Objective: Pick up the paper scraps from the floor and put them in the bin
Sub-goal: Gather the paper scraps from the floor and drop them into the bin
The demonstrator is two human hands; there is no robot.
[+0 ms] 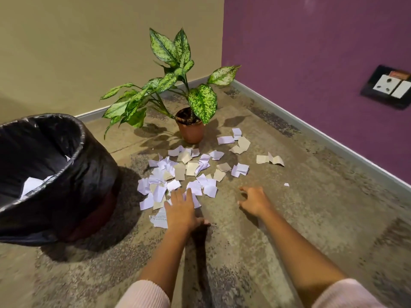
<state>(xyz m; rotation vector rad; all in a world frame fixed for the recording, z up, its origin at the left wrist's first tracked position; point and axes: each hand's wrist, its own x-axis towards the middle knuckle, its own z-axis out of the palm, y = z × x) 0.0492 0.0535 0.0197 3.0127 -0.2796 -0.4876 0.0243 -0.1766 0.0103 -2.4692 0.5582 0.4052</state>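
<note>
Several white and beige paper scraps (189,172) lie scattered on the speckled floor in front of me. My left hand (181,211) rests flat, fingers spread, on the near edge of the pile, covering a few scraps. My right hand (253,200) hovers just above bare floor to the right of the pile, fingers curled and apart, holding nothing. The bin (73,174), lined with a black plastic bag, stands at the left; a few white scraps show inside it.
A potted plant (191,127) with spotted green leaves stands behind the scraps near the room's corner. A beige wall runs at the back, a purple wall with a socket plate (389,86) at the right. One tiny scrap (286,184) lies apart to the right.
</note>
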